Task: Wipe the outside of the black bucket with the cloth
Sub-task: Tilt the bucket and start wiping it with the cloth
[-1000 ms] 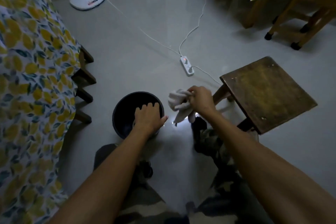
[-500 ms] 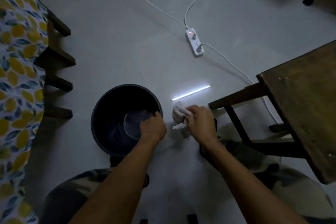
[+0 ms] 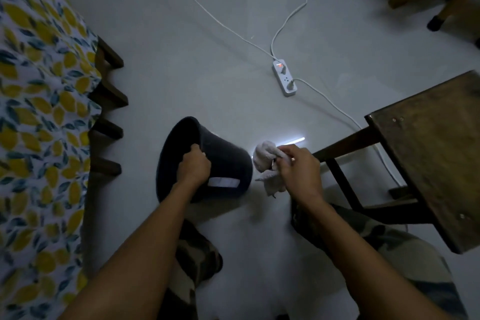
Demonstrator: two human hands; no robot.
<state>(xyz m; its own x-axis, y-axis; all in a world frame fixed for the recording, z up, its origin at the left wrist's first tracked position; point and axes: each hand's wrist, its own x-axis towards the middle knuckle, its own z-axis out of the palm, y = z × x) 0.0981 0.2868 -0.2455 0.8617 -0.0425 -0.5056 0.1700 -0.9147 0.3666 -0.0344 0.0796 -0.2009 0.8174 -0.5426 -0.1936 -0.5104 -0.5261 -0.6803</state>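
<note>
On the grey floor (image 3: 207,65), at about six o'clock from the middle of the view, I am crouching with both arms stretched forward. At nine o'clock hangs a big cloth with lemon print (image 3: 39,112), with dark wooden legs showing under its edge. At three o'clock stands a wooden stool (image 3: 436,148). Between them, near the centre, is the black bucket (image 3: 223,158). It is tipped on its side, the mouth turned toward nine o'clock and the base toward three o'clock, and a pale label shows on its wall. My left hand (image 3: 193,167) is closed around the rim of the bucket and keeps it tilted. My right hand (image 3: 298,170) is closed around the cloth (image 3: 267,163), a bunched white rag, just beside the base of the bucket; whether it touches, I cannot tell. At one o'clock lies a white power strip (image 3: 285,78) with a red light.
</note>
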